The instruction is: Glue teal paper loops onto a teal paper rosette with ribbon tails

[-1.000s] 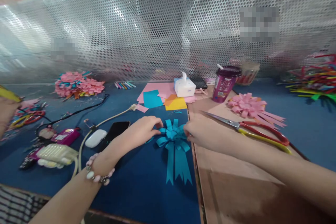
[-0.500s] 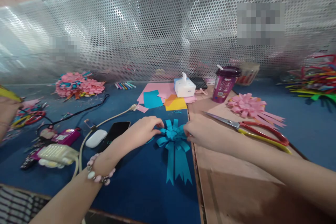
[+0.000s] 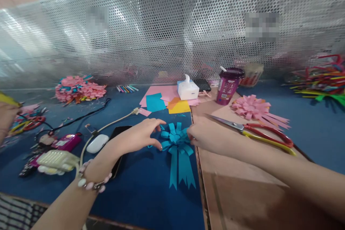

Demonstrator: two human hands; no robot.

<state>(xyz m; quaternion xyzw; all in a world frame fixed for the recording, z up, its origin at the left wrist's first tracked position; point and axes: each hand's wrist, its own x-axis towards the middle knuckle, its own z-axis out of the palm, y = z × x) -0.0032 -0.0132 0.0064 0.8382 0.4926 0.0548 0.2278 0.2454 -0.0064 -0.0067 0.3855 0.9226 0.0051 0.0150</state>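
A blue paper flower (image 3: 175,137) with looped petals lies on the table, its notched ribbon tails (image 3: 182,169) pointing toward me. At its left edge is my left hand (image 3: 144,134), thumb and fingers spread apart with nothing held between them. My right hand (image 3: 203,134) is closed at the flower's right edge, its curled fingers on the petals; the fingertips are partly hidden. Beyond my right forearm lie scissors (image 3: 238,126) with one red and one yellow handle, next to a pink paper flower (image 3: 252,107).
Blue (image 3: 155,102) and yellow paper (image 3: 179,106) lie ahead, with a tissue pack (image 3: 188,89) and purple cup (image 3: 229,86) behind. Left are a phone (image 3: 116,167), white earphone case (image 3: 97,143), cable (image 3: 115,119) and pink flower pile (image 3: 79,90). Another person's hand (image 3: 7,116) shows far left.
My left hand has let go of the flower's left petals and drawn slightly left, its thumb and fingers opening. My right hand stays at the flower's right edge.
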